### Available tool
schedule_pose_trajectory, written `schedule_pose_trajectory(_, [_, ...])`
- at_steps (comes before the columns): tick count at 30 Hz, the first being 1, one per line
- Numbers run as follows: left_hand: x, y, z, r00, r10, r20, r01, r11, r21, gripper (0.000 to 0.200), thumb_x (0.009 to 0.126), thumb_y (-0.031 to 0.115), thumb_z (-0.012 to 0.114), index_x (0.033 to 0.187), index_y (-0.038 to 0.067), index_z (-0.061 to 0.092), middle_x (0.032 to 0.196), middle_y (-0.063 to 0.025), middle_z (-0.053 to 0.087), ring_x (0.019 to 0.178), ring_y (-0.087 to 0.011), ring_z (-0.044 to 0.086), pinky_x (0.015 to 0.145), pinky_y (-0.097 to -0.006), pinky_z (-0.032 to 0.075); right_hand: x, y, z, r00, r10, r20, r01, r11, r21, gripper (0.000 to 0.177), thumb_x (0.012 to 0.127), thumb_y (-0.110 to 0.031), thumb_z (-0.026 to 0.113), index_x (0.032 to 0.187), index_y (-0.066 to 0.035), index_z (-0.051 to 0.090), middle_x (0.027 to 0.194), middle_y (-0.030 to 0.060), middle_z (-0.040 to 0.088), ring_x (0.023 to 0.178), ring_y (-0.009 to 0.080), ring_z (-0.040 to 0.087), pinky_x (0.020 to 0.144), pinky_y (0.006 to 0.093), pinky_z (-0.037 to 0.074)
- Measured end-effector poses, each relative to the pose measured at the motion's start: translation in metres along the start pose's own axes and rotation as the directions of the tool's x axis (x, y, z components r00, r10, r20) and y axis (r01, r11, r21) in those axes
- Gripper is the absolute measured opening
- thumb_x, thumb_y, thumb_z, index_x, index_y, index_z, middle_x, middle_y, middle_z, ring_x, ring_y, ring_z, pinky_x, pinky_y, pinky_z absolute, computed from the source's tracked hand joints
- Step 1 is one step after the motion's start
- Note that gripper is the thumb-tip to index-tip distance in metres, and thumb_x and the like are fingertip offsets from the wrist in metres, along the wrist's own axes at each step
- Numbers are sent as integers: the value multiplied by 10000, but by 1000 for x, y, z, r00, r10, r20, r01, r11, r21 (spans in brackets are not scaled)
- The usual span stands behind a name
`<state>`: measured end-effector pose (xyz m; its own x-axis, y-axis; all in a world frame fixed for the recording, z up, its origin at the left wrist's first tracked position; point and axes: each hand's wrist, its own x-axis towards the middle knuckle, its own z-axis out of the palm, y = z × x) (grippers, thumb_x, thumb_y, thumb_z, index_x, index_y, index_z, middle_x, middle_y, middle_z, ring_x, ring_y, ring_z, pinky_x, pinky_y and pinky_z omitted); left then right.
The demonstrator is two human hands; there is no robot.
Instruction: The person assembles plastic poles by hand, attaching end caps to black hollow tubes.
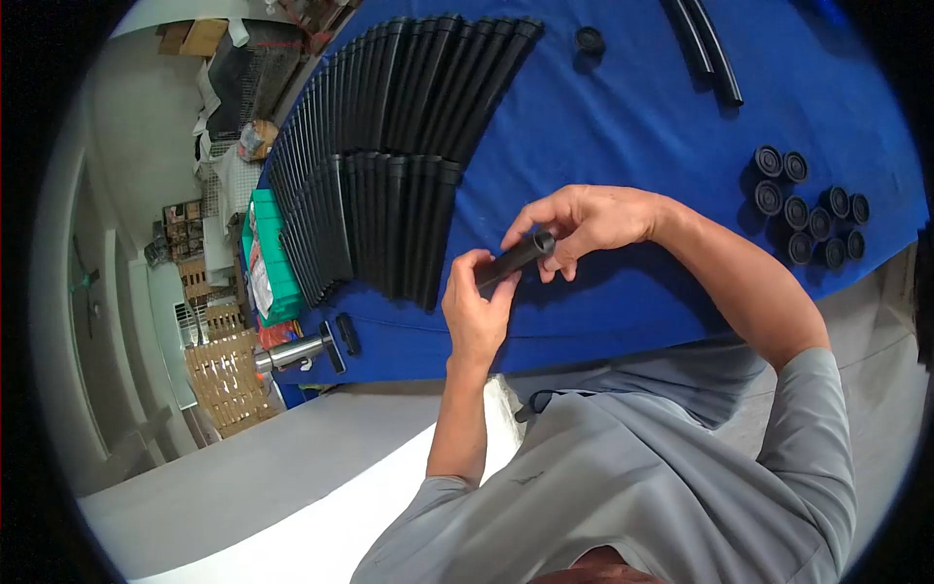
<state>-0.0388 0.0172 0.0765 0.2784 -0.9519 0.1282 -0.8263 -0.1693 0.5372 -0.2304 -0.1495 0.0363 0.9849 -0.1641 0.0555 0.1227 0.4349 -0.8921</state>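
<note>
- Holding a short black tube (514,260) with both hands, you keep it a little above the blue table (632,127), just in front of your chest.
- Your left hand (475,313) is closed around the lower end of the tube, with the thumb lying on top of it.
- Your right hand (587,222) comes from above; its fingers are pinched together around the upper, open end of the tube.
- The tube is tilted, with the open end higher and toward the right.
- Just beside your hands, on the left, many black tubes (389,156) lie on the table in two tight rows, side by side.
- A group of round black caps (809,209) lies well apart on the right side of the table, and a single cap (589,41) lies near the far edge.
- Two long black pipes (708,47) lie at the far right.
- A green bin (274,255) stands at the left edge of the table, and a small black piece (347,333) lies near the front edge.
</note>
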Motion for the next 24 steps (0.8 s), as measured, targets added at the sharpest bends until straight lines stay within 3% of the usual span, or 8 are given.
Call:
schedule_pose_trajectory(3, [2,-1,-12,985,-49,163,77,983,-169,400,806,65,844,1120,-22,613,1041,-125,717,972,-183,680,896,-346,539,-4,-5,1,997,-4,80,4,1000,3,511,891,-7,670,1396,-78,642,937,85,742,744,129,645,710,284,551])
schedule_pose_trajectory(4, [3,0,-15,987,-23,160,65,964,-259,310,825,86,833,1055,-15,650,934,-117,744,889,-176,709,828,-316,552,-5,-7,0,996,-13,83,15,1000,-25,506,894,-14,673,1395,-82,644,941,84,745,744,129,646,713,285,552])
schedule_pose_trajectory(11, [4,-10,-29,879,-77,470,315,833,-455,409,877,157,812,1170,-68,637,1040,-90,705,963,-150,653,908,-301,506,-4,-10,0,998,-37,52,40,997,-60,508,871,-64,753,1371,-98,671,916,54,740,733,111,632,715,277,533])
schedule_pose_trajectory(14, [6,-16,-27,895,-37,445,258,856,-448,419,866,185,832,1177,-42,667,1007,-75,707,920,-143,659,852,-310,523,-3,-3,-4,999,-21,41,23,999,-33,519,849,-60,778,1358,-94,682,903,41,733,723,102,618,720,268,519])
schedule_pose_trajectory(17, [12,1,-26,931,116,347,-38,974,-223,440,867,186,835,1178,-67,657,1075,-77,693,956,-143,640,873,-317,514,-2,1,-7,997,-70,38,72,997,-39,494,866,-129,782,1346,-70,682,885,42,718,675,107,610,689,269,541])
schedule_pose_trajectory(20, [10,-5,-27,923,109,369,-42,982,-184,420,871,178,837,1181,-48,666,1153,-97,687,1008,-168,637,926,-320,500,-1,-2,-9,998,-48,36,53,988,-144,585,836,-187,819,1385,-75,653,968,67,719,750,127,632,746,290,546])
schedule_pose_trajectory(23, [-5,2,-17,975,-117,191,218,681,-699,422,861,158,847,1210,-2,672,1161,-113,692,1030,-205,647,960,-323,488,-4,-11,-1,989,-124,-81,87,930,-357,702,795,-153,837,1452,-91,596,1055,96,691,893,137,645,800,304,539])
schedule_pose_trajectory(24, [-7,3,-17,984,-119,135,180,609,-773,378,901,93,791,1247,44,649,1200,-140,695,1081,-231,657,991,-355,498,-1,-7,-2,990,-127,-62,99,937,-335,788,768,-208,865,1484,-93,556,1160,127,670,960,149,644,853,316,543])
